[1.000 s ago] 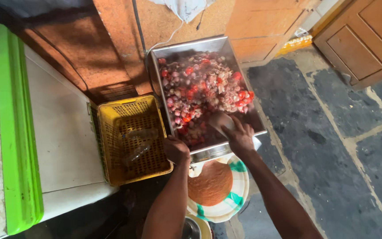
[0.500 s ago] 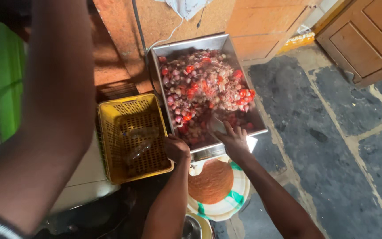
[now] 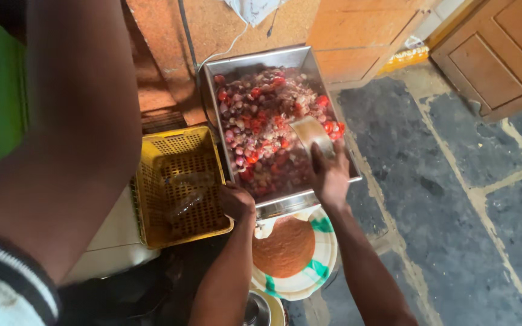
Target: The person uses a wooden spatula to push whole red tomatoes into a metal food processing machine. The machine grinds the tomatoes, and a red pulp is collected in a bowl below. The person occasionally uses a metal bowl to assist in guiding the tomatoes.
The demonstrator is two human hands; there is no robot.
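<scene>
A metal tray holds a heap of chopped red and purple vegetables. My right hand reaches into the tray's near right part, shut on a flat pale scraper that lies against the vegetables. At the tray's near left corner, my left hand has its fingers curled on the rim. Under the tray's front edge stands a white bowl with green marks, filled with orange-red paste.
Another person's bare arm, with a striped sleeve at the bottom left, fills the left foreground and hides the green-edged counter. A yellow plastic crate sits left of the tray. A metal pot is below the bowl. Stone floor lies to the right.
The other person's arm has come in across the left side. My right hand has pushed the scraper further into the tray. My left hand has stayed at the tray's corner.
</scene>
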